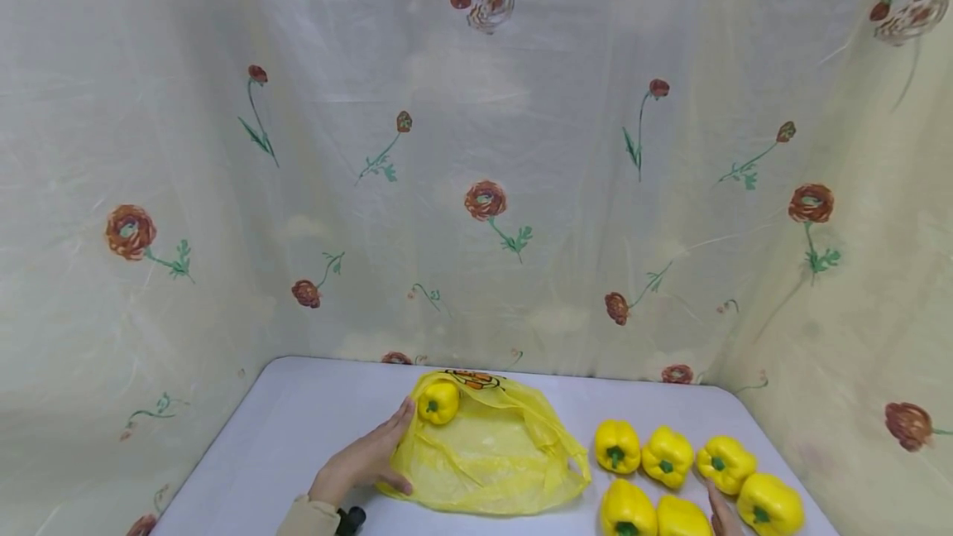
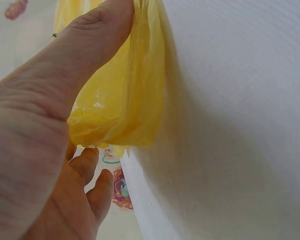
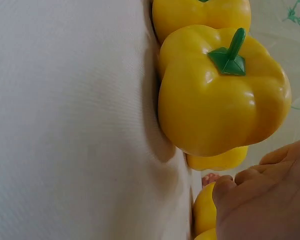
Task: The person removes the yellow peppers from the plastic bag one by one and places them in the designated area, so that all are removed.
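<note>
A thin yellow plastic bag (image 1: 506, 474) lies on the table with its mouth toward me and one yellow bell pepper (image 1: 438, 403) inside at its left. My left hand (image 1: 368, 453) is at the bag's left side, thumb and fingers spread wide; in the left wrist view, the thumb (image 2: 97, 37) lies against the yellow film. On the right, several yellow bell peppers (image 1: 668, 457) with green stems stand in two rows. Among them is my right hand (image 1: 722, 513), mostly cut off by the frame. The right wrist view shows that hand (image 3: 270, 200) beside a large bell pepper (image 3: 220, 100), holding nothing visible.
The white table (image 1: 328, 395) has rounded far corners. Flower-printed curtains (image 1: 551, 271) enclose it at the back and on both sides. A pepper (image 1: 770, 504) sits near the table's right edge. A black band (image 1: 350, 521) is on my left wrist.
</note>
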Motion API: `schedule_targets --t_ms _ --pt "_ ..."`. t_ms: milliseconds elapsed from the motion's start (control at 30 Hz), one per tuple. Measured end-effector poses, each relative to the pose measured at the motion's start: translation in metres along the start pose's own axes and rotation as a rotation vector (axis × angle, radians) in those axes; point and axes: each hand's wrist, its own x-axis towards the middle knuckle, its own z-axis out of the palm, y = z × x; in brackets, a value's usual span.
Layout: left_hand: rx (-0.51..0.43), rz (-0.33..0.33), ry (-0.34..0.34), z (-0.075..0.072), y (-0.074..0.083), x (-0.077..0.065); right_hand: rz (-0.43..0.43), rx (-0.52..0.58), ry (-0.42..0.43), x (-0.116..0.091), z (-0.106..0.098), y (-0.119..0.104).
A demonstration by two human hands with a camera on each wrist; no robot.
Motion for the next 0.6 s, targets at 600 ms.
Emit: schedule_targets --t_ms 600 --pt "0.009 0.005 0.002 0.001 0.0 -0.001 -0.054 0.154 -0.022 -0.009 -0.018 -0.024"
